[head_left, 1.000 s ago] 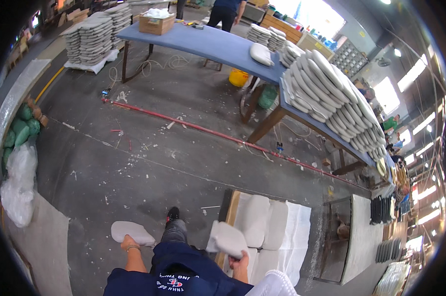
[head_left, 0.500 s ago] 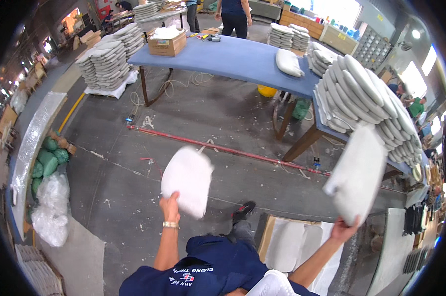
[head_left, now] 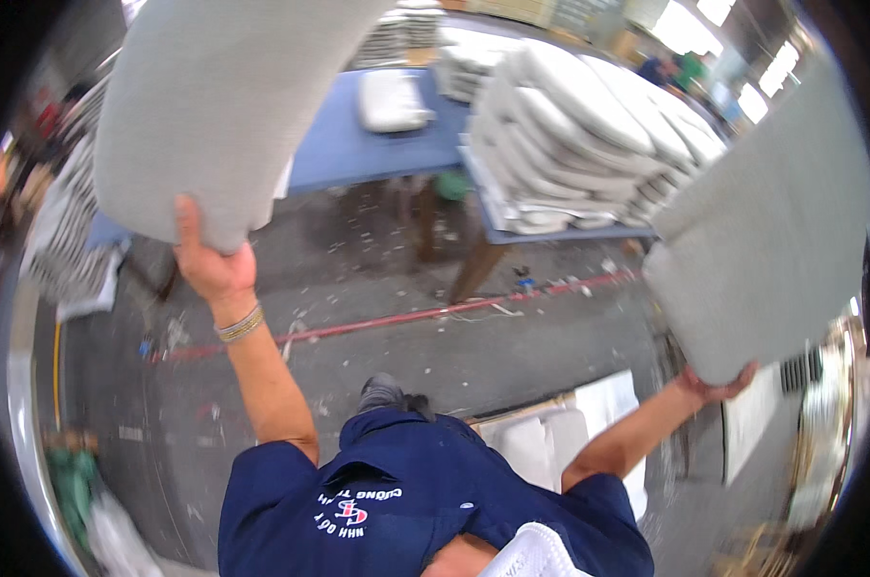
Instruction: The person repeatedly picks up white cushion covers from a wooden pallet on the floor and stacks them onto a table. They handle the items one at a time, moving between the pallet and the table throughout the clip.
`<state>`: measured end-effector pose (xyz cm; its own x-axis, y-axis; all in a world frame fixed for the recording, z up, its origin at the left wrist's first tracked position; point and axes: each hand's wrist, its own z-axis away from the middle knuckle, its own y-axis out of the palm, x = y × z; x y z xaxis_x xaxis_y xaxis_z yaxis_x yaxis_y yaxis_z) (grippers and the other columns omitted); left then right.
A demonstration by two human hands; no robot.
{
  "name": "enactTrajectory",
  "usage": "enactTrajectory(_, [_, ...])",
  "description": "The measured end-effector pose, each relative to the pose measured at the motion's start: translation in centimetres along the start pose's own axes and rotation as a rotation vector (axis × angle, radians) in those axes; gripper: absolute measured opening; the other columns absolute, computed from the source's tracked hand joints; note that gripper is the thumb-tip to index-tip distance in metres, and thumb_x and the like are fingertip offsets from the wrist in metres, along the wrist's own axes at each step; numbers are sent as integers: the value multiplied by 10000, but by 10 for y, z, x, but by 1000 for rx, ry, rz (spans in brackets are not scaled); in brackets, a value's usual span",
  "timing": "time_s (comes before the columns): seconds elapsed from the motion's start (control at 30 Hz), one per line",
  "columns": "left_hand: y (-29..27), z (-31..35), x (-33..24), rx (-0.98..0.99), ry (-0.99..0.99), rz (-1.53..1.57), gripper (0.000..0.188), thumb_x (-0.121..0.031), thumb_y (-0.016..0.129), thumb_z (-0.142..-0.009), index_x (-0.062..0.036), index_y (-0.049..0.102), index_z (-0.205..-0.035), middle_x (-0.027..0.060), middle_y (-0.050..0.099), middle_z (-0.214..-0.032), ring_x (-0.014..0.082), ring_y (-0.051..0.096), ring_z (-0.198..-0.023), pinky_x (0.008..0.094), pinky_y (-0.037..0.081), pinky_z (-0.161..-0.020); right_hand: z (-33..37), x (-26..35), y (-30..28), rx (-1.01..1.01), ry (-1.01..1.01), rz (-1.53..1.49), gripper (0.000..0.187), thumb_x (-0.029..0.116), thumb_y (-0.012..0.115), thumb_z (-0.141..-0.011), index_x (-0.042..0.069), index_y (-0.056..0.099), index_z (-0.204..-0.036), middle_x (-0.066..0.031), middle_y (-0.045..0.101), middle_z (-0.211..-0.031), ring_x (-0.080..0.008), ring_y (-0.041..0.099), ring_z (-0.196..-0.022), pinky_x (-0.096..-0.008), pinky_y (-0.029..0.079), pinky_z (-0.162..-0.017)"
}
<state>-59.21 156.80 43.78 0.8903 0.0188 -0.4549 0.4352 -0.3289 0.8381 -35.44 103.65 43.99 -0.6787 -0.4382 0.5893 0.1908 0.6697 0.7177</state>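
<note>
My left hand [head_left: 216, 264] grips the lower edge of a light grey seat cushion [head_left: 219, 106], thumb on its near face, raised high at the upper left. A second grey cushion [head_left: 767, 231] tilts upward at the right, its bottom end held in my right hand [head_left: 714, 385]. Both cushions are flat pads with rounded corners, and each runs toward the edge of the view. Between them, on the blue table, stands a tall leaning stack of similar cushions [head_left: 579, 125]. One single cushion [head_left: 393, 100] lies flat on the table to the left of that stack.
The blue table [head_left: 329, 144] stretches across in front of me. A red pipe [head_left: 387, 327] runs along the floor before it. Close by my right side are cushions [head_left: 536, 442] in a low box. At the far left rises another cushion stack [head_left: 74, 231], with green bundles [head_left: 70, 481] lower down.
Both cushions have been lifted higher and closer to my view. My view has turned right, so the table stack now sits nearer the middle. Both hands keep their hold.
</note>
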Motion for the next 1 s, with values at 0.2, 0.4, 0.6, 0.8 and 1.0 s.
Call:
enactTrajectory(0.2, [92,-75,132,222,-72,30,475,-168,659,-855,-5,489,-1268,86,576,-1213,233,568,-1099,400,457,-933,-9,-27,94,221,-646,326,777,261,790,-628,56,453,-1297,-156,502,-1307,-310,526,-1174,-517,469,-943])
enactTrajectory(0.4, [201,-138,284,226,-455,144,396,-111,650,-831,-28,529,-1199,107,621,-1099,243,621,-1003,426,528,-846,-24,-74,200,213,-352,136,608,413,596,-813,101,449,-1313,-101,486,-1335,-311,545,-1151,-457,532,-843])
enactTrajectory(0.6, [311,-163,427,340,-825,257,389,-116,623,-830,-36,508,-1192,104,612,-1068,258,640,-941,452,566,-723,-45,-151,294,210,170,-132,485,377,621,-813,106,548,-1209,-74,614,-1148,-256,612,-1005,-429,521,-788])
enactTrajectory(0.8, [313,-139,564,433,-938,-107,537,-117,614,-807,26,388,-1272,180,586,-1090,299,649,-894,427,587,-617,-34,-292,301,136,500,79,492,301,643,-830,97,509,-1257,-99,571,-1219,-282,541,-1138,-448,492,-889])
enactTrajectory(1.0, [317,-135,582,505,-1025,-42,643,-113,633,-786,36,305,-1318,206,544,-1153,312,637,-933,428,585,-636,-42,-292,303,114,466,5,551,240,630,-851,38,419,-1318,-155,456,-1324,-325,440,-1228,-515,397,-1005])
